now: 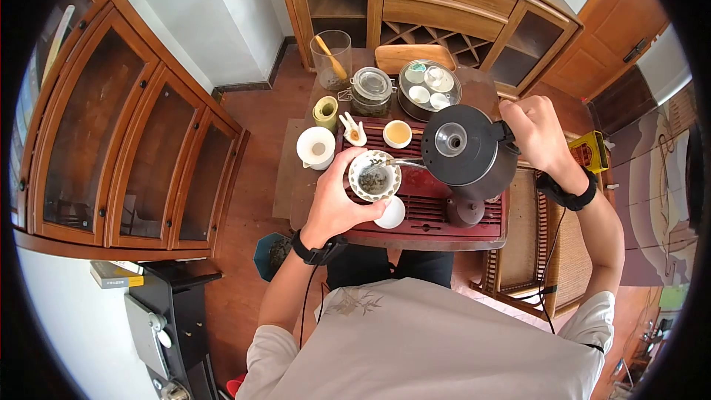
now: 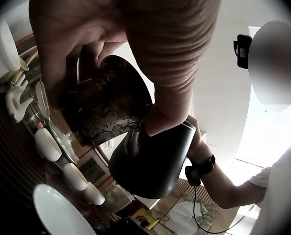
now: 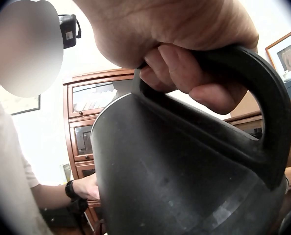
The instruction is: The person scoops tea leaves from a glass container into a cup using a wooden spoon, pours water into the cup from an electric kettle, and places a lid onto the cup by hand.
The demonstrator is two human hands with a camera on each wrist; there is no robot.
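Observation:
My left hand (image 1: 342, 204) grips a patterned cup (image 1: 375, 176) with dark leaves inside, held over the red tea tray (image 1: 422, 235). In the left wrist view the fingers and thumb hold the patterned cup (image 2: 108, 103) on both sides. My right hand (image 1: 537, 130) holds a black kettle (image 1: 470, 148) by its handle, its spout tip at the cup's inside. Fingers (image 3: 175, 73) curl round the handle in the right wrist view, above the kettle body (image 3: 184, 171). A white cup (image 1: 390, 213) sits just below the patterned cup. Whether water flows, I cannot tell.
A brown teapot (image 1: 465, 211) stands on the tray, near the kettle. Behind are a cup of amber liquid (image 1: 398, 134), a lidded glass jar (image 1: 372, 90) and a round tray of cups (image 1: 429, 89). A white strainer (image 1: 316, 148) is at left; a bin (image 1: 273, 254) stands on the floor.

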